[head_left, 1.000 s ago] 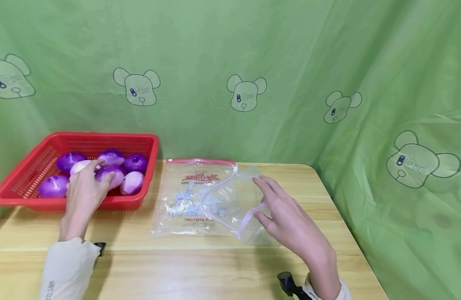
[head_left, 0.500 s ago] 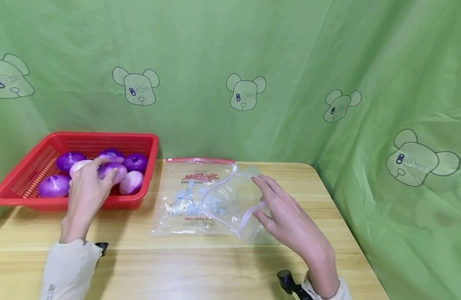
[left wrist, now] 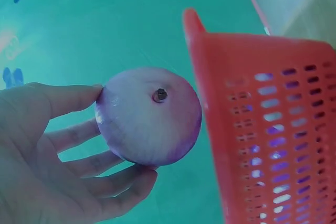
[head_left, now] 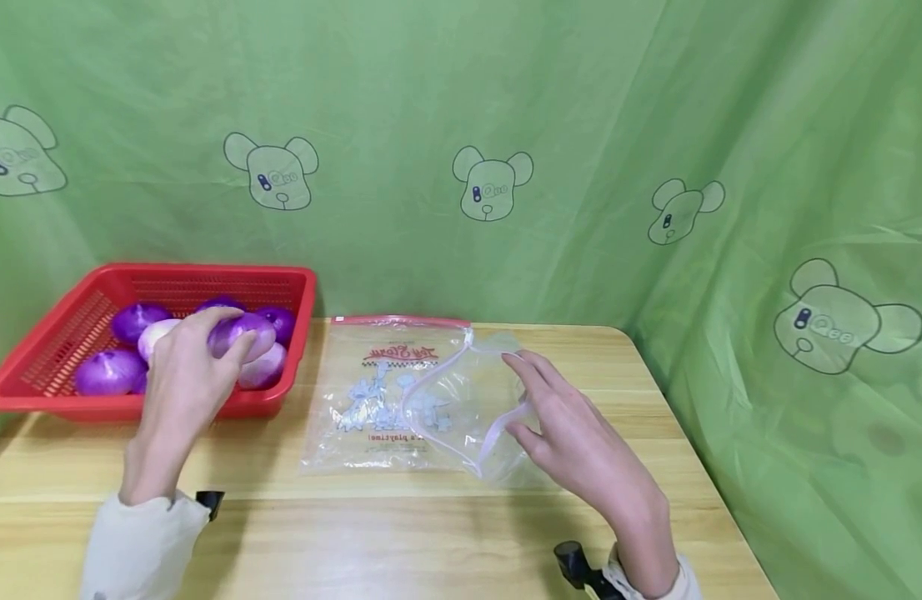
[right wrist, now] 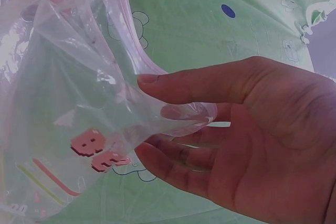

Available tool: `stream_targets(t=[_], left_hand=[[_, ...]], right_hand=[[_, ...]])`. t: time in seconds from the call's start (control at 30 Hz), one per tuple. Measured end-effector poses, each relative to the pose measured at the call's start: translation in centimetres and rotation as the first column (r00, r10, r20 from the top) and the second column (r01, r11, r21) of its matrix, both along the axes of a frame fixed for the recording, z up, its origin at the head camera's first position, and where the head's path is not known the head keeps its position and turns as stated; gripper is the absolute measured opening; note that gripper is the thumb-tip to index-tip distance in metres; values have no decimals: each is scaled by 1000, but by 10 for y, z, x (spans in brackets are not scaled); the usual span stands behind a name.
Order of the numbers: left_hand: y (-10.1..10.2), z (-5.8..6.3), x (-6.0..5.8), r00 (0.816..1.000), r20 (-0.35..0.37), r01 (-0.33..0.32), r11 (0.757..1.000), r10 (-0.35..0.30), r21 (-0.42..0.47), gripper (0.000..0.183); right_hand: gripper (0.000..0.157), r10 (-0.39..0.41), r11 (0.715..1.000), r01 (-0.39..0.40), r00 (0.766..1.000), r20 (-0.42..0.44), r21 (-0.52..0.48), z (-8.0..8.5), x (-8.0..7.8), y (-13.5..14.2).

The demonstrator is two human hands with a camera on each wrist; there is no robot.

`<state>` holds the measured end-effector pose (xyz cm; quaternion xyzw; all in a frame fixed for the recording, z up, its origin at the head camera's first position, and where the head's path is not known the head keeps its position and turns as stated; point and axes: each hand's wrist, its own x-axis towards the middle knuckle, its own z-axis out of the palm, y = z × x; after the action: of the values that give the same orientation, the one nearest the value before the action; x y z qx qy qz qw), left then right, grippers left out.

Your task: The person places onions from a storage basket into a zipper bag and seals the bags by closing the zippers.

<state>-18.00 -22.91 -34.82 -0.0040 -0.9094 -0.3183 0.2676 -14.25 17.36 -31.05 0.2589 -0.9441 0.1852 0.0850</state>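
Purple, the onion [head_left: 253, 333] sits in my left hand's [head_left: 191, 367] fingertip grip, over the red basket [head_left: 236, 407] toward the bench's [head_left: 318, 542] far-left corner; glossy skin could slip. My right hand [head_left: 573, 429], fingers spread, touches the bag [head_left: 389, 400]; its limp mouth might sag.

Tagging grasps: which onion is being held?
The onion in the left hand, between thumb and fingers; the other onions lie in the basket.

Mirrored "Toy Story" [head_left: 400, 353], "playtime!" [head_left: 398, 437], clear bag [head_left: 389, 400]
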Motion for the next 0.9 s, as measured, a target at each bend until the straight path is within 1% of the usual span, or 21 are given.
stream_targets(t=[0.33,0.47,0.63,0.73,0.9], left_hand=[[26,16,16,995,-72,61,998,-63,-24,36],[40,22,23,987,-114,112,994,-113,-17,34],[61,27,32,964,-169,202,978,-207,-44,34],[76,28,37,949,-181,247,966,-258,-79,38],[100,27,48,924,-190,316,942,-333,-114,44]], right_hand=[[75,5,1000,-5,1000,-11,-5,2,1,0],[78,8,1000,-9,1000,-17,-10,1,2,0],[80,6,1000,-7,1000,-22,-10,2,3,-2],[81,4,1000,-4,1000,-18,-15,2,3,-4],[80,14,1000,-15,1000,-27,-16,2,3,-5]])
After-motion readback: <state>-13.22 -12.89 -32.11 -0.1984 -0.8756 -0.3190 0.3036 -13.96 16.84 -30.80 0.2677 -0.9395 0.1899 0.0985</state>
